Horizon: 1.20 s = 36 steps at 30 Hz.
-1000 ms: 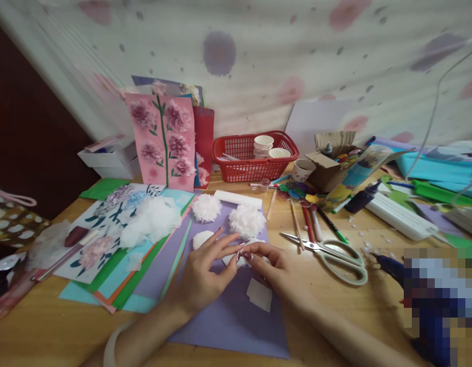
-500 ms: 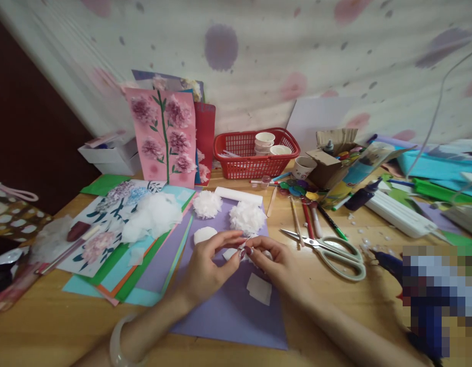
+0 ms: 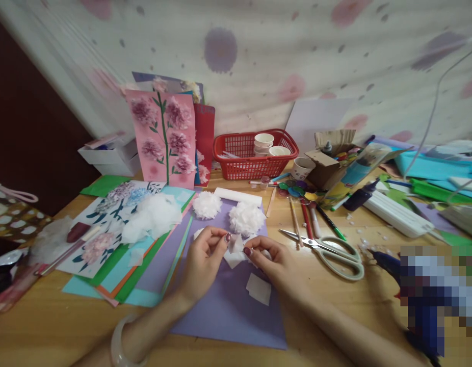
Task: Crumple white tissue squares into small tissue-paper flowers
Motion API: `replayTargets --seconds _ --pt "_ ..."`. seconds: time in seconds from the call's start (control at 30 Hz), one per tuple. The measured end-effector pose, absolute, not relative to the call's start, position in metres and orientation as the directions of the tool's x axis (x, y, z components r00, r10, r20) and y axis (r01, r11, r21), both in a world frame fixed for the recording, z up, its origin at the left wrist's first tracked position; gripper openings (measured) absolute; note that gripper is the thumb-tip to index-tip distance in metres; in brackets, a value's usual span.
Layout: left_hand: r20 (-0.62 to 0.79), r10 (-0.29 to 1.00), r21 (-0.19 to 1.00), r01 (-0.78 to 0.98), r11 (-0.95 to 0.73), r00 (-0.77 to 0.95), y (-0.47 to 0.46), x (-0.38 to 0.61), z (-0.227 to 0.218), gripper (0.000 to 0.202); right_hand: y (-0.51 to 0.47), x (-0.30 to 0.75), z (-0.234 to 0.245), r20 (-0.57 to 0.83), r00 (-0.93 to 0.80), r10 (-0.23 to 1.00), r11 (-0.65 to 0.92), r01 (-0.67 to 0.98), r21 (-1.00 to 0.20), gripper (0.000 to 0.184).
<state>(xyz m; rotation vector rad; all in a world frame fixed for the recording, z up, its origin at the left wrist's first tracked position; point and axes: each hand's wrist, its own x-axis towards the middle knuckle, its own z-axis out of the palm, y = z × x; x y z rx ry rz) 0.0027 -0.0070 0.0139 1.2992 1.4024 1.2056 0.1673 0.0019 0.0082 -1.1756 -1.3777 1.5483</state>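
Over the purple sheet (image 3: 236,318), my left hand (image 3: 205,260) pinches one edge of a small piece of thin white paper (image 3: 236,243), apparently tissue. My right hand (image 3: 272,257) is closed with thumb and forefinger together at the paper's other side. More white paper pieces lie beneath and behind my fingers, partly hidden. One loose square (image 3: 258,289) rests below my right hand. Beyond my hands sit two ruffled white paper flowers, one at the left (image 3: 207,205) and a larger one at the right (image 3: 246,218). A white roll (image 3: 238,196) lies behind them.
Scissors (image 3: 328,252) lie right of the purple sheet, near brushes and pens. A blue glue gun (image 3: 389,262), partly pixelated, is at the far right. Fluffy white tissue (image 3: 154,216) sits on coloured sheets at left. A red basket (image 3: 255,167) with paper cups stands behind.
My fingertips, which were together, have moved apart, my left hand shifting left. The small white paper now shows between them. The view has shifted slightly.
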Motion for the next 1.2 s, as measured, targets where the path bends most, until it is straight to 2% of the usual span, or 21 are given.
replayTargets --seconds 0.13,0.3,0.47,0.6,0.67,0.73,0.77,0.8,0.87,0.9,0.97,1.0,1.07,1.13,1.2 --pt "0.071 0.99 0.982 0.181 -0.048 -0.124 -0.006 0.001 0.011 0.019 0.001 0.166 0.012 -0.191 -0.296 0.936 -0.192 0.027 -0.981 0.025" --pt "0.183 0.969 0.949 0.286 -0.13 -0.166 -0.004 -0.004 0.003 0.016 0.001 0.166 0.013 -0.259 -0.282 0.924 -0.282 -0.042 -0.959 0.015" --pt "0.261 0.946 0.935 0.295 -0.197 -0.195 0.001 -0.008 -0.004 0.012 0.0 0.167 0.01 -0.262 -0.288 0.921 -0.314 -0.151 -0.937 0.011" --pt "0.314 0.918 0.91 0.352 -0.217 -0.244 0.015 -0.027 0.011 0.014 0.0 0.167 0.009 -0.257 -0.293 0.921 -0.323 -0.204 -0.924 0.011" --pt "0.455 0.823 0.818 0.526 -0.235 -0.34 0.027 -0.051 0.023 0.016 0.0 0.167 0.01 -0.263 -0.296 0.918 -0.33 -0.204 -0.922 0.011" --pt "0.624 0.68 0.645 0.746 -0.169 -0.385 0.04 -0.08 0.032 0.019 0.0 0.167 0.01 -0.266 -0.302 0.916 -0.331 -0.191 -0.924 0.011" --pt "0.647 0.661 0.588 0.801 -0.115 -0.38 0.045 -0.094 0.036 0.02 0.0 0.167 0.01 -0.263 -0.305 0.915 -0.327 -0.183 -0.927 0.011" --pt "0.63 0.684 0.555 0.829 -0.063 -0.369 0.05 -0.105 0.037 0.023 -0.001 0.166 0.01 -0.256 -0.308 0.916 -0.319 -0.176 -0.931 0.011" --pt "0.668 0.627 0.491 0.871 0.033 -0.401 0.054 -0.117 0.038 0.025 -0.001 0.166 0.009 -0.232 -0.318 0.919 -0.295 -0.169 -0.94 0.011" --pt "0.7 0.597 0.465 0.885 0.034 -0.391 0.054 -0.116 0.036 0.024 -0.001 0.166 0.009 -0.22 -0.324 0.92 -0.285 -0.17 -0.943 0.011" --pt "0.749 0.583 0.435 0.898 -0.072 -0.316 0.049 -0.099 0.032 0.022 -0.001 0.165 0.011 -0.216 -0.324 0.921 -0.281 -0.171 -0.944 0.011" --pt "0.752 0.604 0.445 0.879 -0.173 -0.263 0.043 -0.085 0.029 0.02 -0.001 0.165 0.012 -0.223 -0.321 0.92 -0.287 -0.168 -0.943 0.011" --pt "0.673 0.721 0.555 0.759 -0.341 -0.168 0.029 -0.053 0.022 0.016 -0.001 0.164 0.013 -0.239 -0.311 0.92 -0.3 -0.166 -0.939 0.011" --pt "0.513 0.858 0.686 0.592 -0.423 0.02 0.013 -0.024 0.016 0.016 0.0 0.164 0.014 -0.249 -0.301 0.921 -0.308 -0.168 -0.936 0.012" --pt "0.401 0.901 0.755 0.496 -0.429 0.168 0.0 -0.005 0.012 0.018 0.001 0.164 0.013 -0.25 -0.288 0.924 -0.307 -0.173 -0.936 0.014"
